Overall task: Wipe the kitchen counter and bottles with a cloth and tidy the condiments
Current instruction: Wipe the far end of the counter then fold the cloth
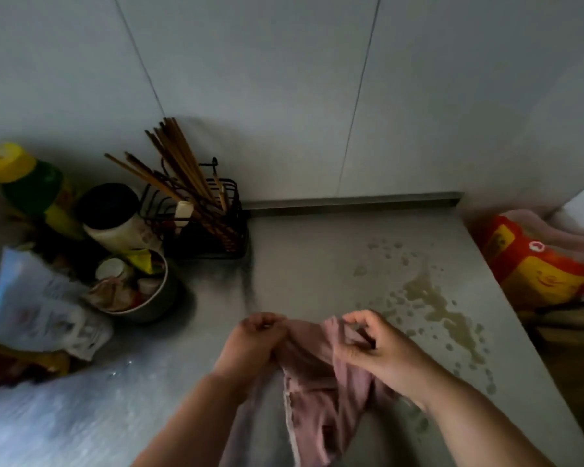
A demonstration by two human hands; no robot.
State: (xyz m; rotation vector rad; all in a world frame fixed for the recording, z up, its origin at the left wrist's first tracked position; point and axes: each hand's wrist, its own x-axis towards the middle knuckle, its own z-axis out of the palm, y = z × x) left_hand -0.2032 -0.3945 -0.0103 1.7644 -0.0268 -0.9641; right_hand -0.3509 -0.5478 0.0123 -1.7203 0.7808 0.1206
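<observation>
A pink cloth (317, 396) hangs between both hands above the grey counter (300, 271). My left hand (253, 342) grips its top left edge in a closed fist. My right hand (371, 345) pinches the top right edge between thumb and fingers. A yellowish spill with scattered droplets (432, 298) lies on the counter just right of my hands. Condiment bottles stand at the far left: a green one with a yellow cap (24, 183) and a white one with a black lid (115, 217).
A black wire rack of chopsticks (203, 210) stands in the back corner. A metal bowl of small items (139, 291) and a plastic bag (38, 305) crowd the left. A red and yellow bag (540, 261) sits past the counter's right edge.
</observation>
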